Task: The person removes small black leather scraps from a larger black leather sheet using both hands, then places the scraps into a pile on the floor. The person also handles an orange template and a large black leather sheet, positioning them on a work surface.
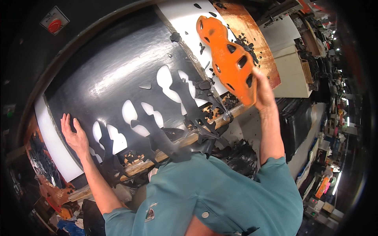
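My right hand [264, 88] grips the lower end of an orange cutting die [228, 59], shaped like a shoe sole with several holes through it. The die is at the right, over a white board [179, 17] strewn with black scraps. My left hand [75, 133], fingers extended, is at the left edge of a glossy black sheet [106, 74]; whether it touches the sheet I cannot tell. Sole-shaped cutouts along the sheet's near side show white beneath. Strips of the cut sheet hang over the near edge toward my body.
A wooden rail [185, 141] runs along the near edge. A red push button [54, 26] is on the dark machine frame at the upper left. Dark scraps [240, 159] are heaped below the rail. Folded black sheets [289, 122] lie at the right, near a pale box [291, 74].
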{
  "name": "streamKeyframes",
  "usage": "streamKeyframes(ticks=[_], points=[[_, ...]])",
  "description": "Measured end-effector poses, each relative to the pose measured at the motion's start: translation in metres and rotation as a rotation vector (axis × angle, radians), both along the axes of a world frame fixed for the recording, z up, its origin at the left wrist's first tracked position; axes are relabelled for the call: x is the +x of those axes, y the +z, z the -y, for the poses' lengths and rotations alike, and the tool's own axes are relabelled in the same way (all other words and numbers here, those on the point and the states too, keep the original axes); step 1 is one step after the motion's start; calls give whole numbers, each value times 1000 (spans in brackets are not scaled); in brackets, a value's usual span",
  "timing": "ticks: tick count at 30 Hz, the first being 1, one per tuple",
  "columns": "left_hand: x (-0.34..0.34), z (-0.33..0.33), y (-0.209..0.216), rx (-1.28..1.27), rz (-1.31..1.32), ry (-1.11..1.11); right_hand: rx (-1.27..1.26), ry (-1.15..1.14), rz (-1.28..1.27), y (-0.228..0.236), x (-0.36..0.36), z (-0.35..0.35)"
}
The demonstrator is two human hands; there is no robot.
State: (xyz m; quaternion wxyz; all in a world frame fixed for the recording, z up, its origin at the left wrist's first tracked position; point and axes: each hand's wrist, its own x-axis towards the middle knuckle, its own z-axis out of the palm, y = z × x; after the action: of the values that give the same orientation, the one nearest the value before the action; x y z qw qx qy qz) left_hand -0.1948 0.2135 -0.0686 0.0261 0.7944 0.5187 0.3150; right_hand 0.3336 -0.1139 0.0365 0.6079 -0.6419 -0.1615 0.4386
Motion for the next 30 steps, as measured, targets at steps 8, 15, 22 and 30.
streamKeyframes(ticks=[8, 15, 22, 30], points=[[-2, -1, -5, -12, 2, 18, -447, 240, 1025, -62, 18, 6], [37, 4, 22, -115, -63, 57, -558, 316, 1295, -60, -1, -22], [241, 14, 34, -230, -21, -582, -334, 226, 1154, -52, 15, -23], [387, 121, 25, -139, -118, -776, 233, -13, 124, -37, 36, 10]])
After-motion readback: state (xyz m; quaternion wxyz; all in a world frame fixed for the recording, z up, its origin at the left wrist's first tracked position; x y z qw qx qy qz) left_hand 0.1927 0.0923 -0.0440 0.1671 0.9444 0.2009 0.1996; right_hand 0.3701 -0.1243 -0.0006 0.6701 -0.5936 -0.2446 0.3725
